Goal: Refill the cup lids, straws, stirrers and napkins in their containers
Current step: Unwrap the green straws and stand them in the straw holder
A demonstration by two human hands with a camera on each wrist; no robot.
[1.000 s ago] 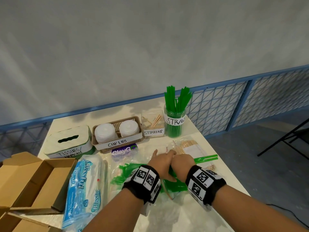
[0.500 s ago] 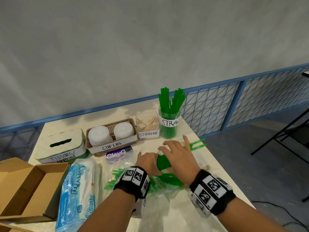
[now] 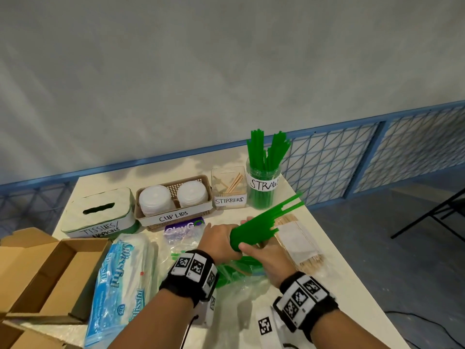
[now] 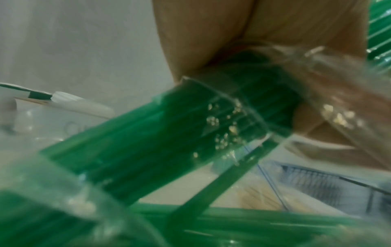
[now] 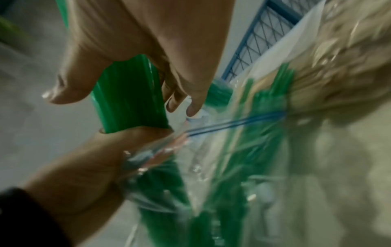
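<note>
My right hand [image 3: 261, 254] grips a thick bundle of green straws [image 3: 261, 226] near its lower end, tips pointing up and right, a little short of the straws jar [image 3: 264, 183]. In the right wrist view the thumb and fingers [image 5: 118, 50] curl round the bundle [image 5: 127, 97]. My left hand [image 3: 217, 238] pinches the mouth of the clear zip bag [image 5: 152, 150], which has more green straws [image 5: 232, 167] inside. The left wrist view is blurred, with the straws [image 4: 148, 133] passing through the bag's plastic. The jar stands about half full of upright straws.
Along the back stand the stirrers box [image 3: 229, 191], the cup lids basket [image 3: 173, 217] and the tissues box [image 3: 100, 215]. A bag of wooden stirrers [image 3: 299, 244] lies right of my hands, near the table's right edge. A blue napkin pack [image 3: 120, 285] and an open cardboard box [image 3: 45, 273] lie left.
My right hand has drawn the straw bundle out of the zip bag and raised it, tips up and right. The left hand stays at the bag's mouth.
</note>
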